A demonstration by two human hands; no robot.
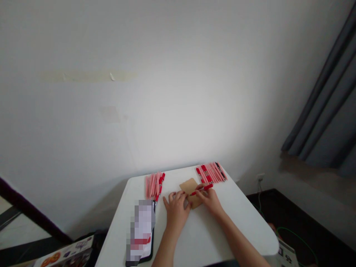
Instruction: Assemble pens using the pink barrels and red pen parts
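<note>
Right-hand grip: right hand [211, 202] clenched on red pen [202, 190], barrel pinched between the fingers; exact finger placement too small to resolve.
Pen position: slanted, thick red end up and to the right of the grip, tip end down and to the left, on the brown card [190, 186].
Pen handling (judged): light, stiff, smooth plastic, likely slippery; best taken at mid-barrel, clear of the tip.
Card position: directly under the pen tip, flat on the table [239, 222], near corner hidden under the gripping fingers.
Card handling (judged): thin, light, easily bent, prone to sliding on the smooth top; best pressed flat from above or pinched at a free edge.
Left hand [177, 207]: released, palm down, fingers spread, just left of the grip; fingertips at the card's left edge, actual contact not resolvable; nothing held.
Beyond the grip, to the right: right pen row [211, 172], pink and red, laid side by side, near the card but apart from it.
Beyond the grip, to the left: left pen row [154, 185], same colours, past the left hand's fingertips.
Left of the grip, nearer the body: flat dark-edged device [140, 233], surface blurred, along the table's left edge.
Outer surroundings: grey curtain [325, 111] far right; printed box [66, 256] on the floor, lower left.
</note>
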